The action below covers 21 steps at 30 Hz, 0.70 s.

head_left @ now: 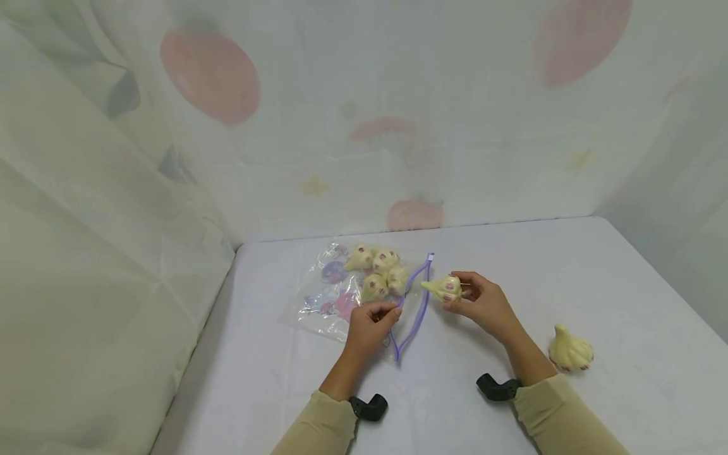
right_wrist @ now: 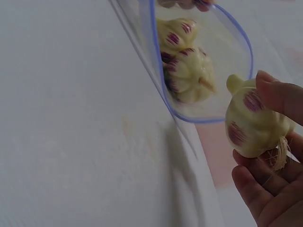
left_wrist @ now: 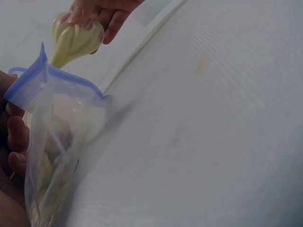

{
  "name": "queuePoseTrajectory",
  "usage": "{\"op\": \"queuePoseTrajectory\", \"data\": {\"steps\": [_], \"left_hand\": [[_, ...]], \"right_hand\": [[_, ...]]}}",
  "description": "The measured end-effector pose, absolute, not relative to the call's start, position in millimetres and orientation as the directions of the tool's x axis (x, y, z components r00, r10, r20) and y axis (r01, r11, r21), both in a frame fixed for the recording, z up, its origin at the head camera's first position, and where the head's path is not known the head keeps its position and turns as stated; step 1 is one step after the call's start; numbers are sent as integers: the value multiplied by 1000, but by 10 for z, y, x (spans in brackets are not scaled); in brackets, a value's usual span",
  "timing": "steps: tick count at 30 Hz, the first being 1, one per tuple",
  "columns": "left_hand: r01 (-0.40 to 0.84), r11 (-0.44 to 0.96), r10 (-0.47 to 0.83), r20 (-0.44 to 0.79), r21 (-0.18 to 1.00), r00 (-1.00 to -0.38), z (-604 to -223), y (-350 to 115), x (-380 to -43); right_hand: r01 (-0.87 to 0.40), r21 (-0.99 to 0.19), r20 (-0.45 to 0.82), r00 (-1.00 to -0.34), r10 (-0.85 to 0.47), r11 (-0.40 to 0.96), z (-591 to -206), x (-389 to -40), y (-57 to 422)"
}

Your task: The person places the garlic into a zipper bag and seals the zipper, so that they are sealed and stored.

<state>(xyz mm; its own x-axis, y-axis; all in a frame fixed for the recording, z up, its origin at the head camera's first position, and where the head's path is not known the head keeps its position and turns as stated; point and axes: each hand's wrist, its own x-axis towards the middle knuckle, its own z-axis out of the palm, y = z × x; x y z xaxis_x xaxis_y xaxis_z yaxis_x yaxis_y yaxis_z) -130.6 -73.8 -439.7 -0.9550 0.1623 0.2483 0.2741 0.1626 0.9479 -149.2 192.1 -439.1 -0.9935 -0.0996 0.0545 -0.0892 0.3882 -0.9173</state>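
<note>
A clear zip bag (head_left: 318,316) with a purple zip edge lies on the table, its mouth parted toward the right. Several garlic bulbs (head_left: 375,287) are inside it; two of these bulbs (right_wrist: 189,75) show through the opening in the right wrist view. My left hand (head_left: 370,325) pinches the bag's near edge by the zip. My right hand (head_left: 486,306) holds another garlic bulb (head_left: 446,289) by its root end, stem pointing at the bag mouth, just outside it. In the left wrist view, this held bulb (left_wrist: 75,40) is above the purple zip (left_wrist: 71,78).
One more garlic bulb (head_left: 570,351) sits on the white table (head_left: 455,411), right of my right forearm. A printed cloth (head_left: 318,126) hangs behind the table, with pale curtains at both sides. Black wrist cameras (head_left: 497,387) are strapped to both wrists.
</note>
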Motion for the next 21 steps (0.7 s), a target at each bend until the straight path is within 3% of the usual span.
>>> {"op": "queuePoseTrajectory", "data": {"steps": [21], "left_hand": [[276,150,158,252,950,-955,-4386,-730,-1310]], "right_hand": [[-55,-896,5,-993,-115,440,-4565,-1664,1232]]}}
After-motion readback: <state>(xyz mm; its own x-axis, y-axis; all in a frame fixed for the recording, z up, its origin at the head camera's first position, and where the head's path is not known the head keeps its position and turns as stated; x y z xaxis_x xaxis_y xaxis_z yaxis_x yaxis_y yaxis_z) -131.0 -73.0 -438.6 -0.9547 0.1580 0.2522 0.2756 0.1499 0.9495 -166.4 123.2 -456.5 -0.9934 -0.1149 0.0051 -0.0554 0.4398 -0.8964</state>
